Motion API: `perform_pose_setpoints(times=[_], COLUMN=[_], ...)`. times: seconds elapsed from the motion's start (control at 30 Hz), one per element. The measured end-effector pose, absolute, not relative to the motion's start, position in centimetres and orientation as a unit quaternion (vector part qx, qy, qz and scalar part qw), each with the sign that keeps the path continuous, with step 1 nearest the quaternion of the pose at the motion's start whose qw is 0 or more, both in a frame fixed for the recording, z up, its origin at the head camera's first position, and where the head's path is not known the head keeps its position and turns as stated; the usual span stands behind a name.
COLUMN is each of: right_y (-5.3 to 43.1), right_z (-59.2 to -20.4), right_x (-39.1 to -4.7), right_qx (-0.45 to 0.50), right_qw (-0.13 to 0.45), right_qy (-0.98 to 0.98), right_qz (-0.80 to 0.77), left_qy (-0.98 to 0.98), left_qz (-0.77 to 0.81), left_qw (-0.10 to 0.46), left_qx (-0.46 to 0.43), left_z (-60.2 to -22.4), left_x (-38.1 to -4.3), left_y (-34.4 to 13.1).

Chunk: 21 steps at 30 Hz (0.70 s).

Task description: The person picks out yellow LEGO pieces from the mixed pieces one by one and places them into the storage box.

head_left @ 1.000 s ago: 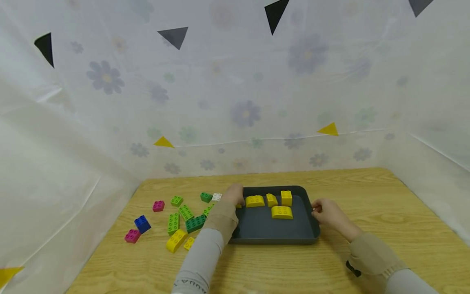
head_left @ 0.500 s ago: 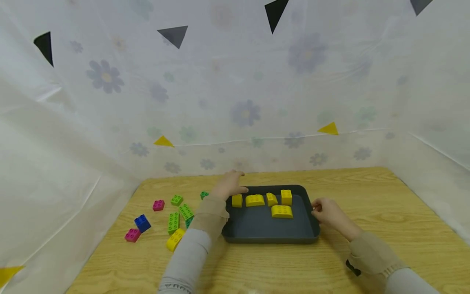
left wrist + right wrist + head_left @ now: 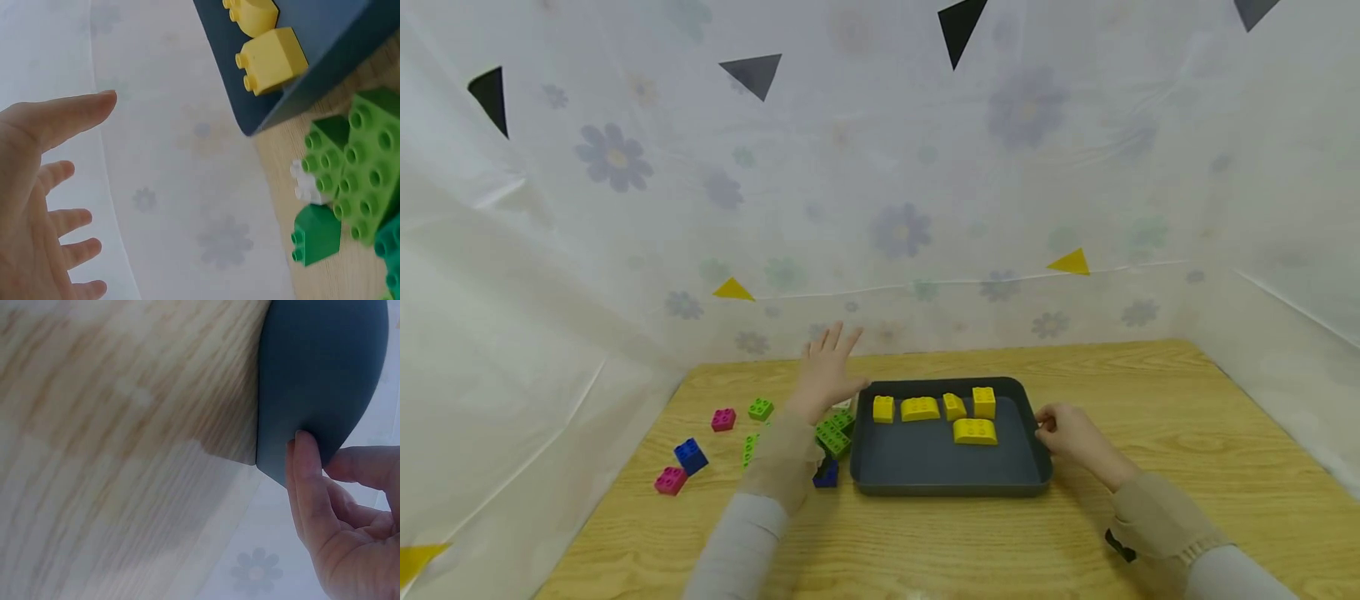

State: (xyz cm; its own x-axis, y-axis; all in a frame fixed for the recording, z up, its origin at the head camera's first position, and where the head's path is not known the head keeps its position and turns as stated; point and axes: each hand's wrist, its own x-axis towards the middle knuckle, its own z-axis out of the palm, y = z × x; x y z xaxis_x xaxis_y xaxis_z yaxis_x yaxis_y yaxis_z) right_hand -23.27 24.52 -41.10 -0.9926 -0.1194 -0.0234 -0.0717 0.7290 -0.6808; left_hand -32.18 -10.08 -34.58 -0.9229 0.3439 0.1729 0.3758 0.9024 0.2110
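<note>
My left hand (image 3: pixel 822 383) hovers just left of the dark grey tray (image 3: pixel 917 467), fingers spread and nothing in its grasp. The left wrist view shows the same bare palm and fingers, apart from the bricks. At the tray's right end, my right hand (image 3: pixel 1071 435) pinches the rim between thumb and fingers; the right wrist view shows the fingertips against the outer wall. Several yellow toy bricks lie inside the tray: a square one (image 3: pixel 984 402), a curved one (image 3: pixel 975 432), another curved one (image 3: pixel 921 409) and a small one at the left (image 3: pixel 883 409) among them.
Left of the tray lie a lime green brick (image 3: pixel 375 169), a dark green brick (image 3: pixel 317 234), a white brick (image 3: pixel 306 183) and a blue brick (image 3: pixel 826 476). Farther left are pink bricks (image 3: pixel 670 481) and a blue brick (image 3: pixel 691 456). The left forearm hides some bricks. A patterned sheet (image 3: pixel 880 183) hangs behind the table.
My left hand has let go of a yellow brick at the tray's left end, then risen and moved left while its fingers spread. The right hand stays at the tray's edge.
</note>
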Motion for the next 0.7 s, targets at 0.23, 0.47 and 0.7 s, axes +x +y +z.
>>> perform_pose_setpoints(times=[0.23,0.47,0.7], right_y=[24.4,24.3,24.6], right_z=[-41.1,-41.1,-41.0], right_x=[-23.4,-23.2,-23.2], right_qx=[-0.052,-0.054,-0.055], right_qw=[0.033,0.039,0.035], right_qy=[0.929,0.926,0.927], right_qz=[-0.365,-0.371,-0.370], left_qy=[-0.972,-0.976,-0.980], left_qz=[-0.109,-0.129,-0.129], left_qw=[0.104,0.098,0.086], left_qx=[-0.179,-0.148,-0.127], left_z=[-34.5,-35.7,-36.8], left_x=[-30.5,-28.4,-26.2], left_y=[-13.2,-16.4,-18.2])
